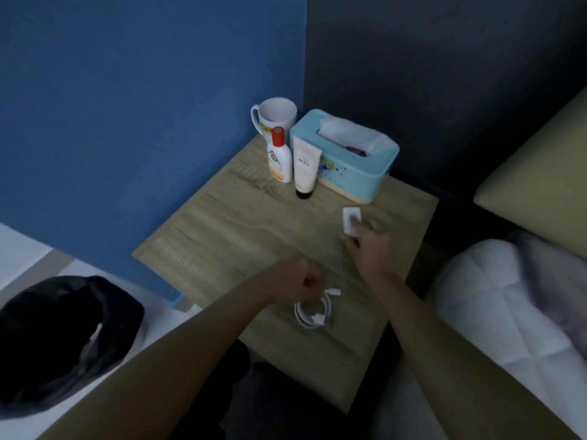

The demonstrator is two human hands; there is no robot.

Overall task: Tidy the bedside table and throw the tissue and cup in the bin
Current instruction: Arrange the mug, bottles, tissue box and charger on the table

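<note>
On the wooden bedside table (241,230) my right hand (370,246) pinches a small white charger block (349,219) near the right edge. My left hand (297,279) is curled and grips one end of a coiled white cable (313,314) that lies near the front of the table. A white mug (276,115) stands in the back corner. In front of it are a white bottle with a red cap (279,157) and a cream tube (305,166). A light blue tissue box (346,154) with a white tissue sticking out sits at the back right.
A bin lined with a black bag (60,338) stands on the floor at the lower left. A blue wall rises behind the table on the left, a dark wall on the right. A bed with white bedding (508,300) and a tan headboard borders the table's right side.
</note>
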